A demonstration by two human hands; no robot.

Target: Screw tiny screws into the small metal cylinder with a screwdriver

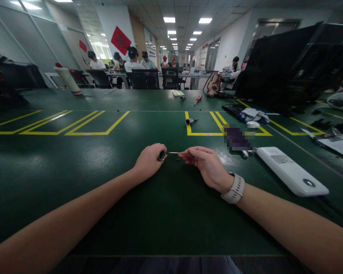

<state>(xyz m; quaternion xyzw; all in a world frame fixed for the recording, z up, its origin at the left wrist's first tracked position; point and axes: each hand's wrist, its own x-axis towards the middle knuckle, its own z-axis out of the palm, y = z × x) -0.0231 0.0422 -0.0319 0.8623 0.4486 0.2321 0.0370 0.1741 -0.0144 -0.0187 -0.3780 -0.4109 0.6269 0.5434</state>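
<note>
My left hand [148,160] is closed in a fist round a small dark metal cylinder [161,155], whose round end shows at the thumb side. My right hand [207,163] pinches a thin metal rod [173,153] that points left into the cylinder's end. A tiny dark ring or nut [178,159] lies on the green table [103,171] just below the rod. Both hands rest low over the table, close together, with a pale watch on my right wrist.
A white flat device [291,173] lies right of my right hand. Farther back sit a small metal part [190,121] inside yellow floor-style markings, a red-handled screwdriver [197,100], gloves [253,113] and black monitors [288,68]. People sit at desks far behind.
</note>
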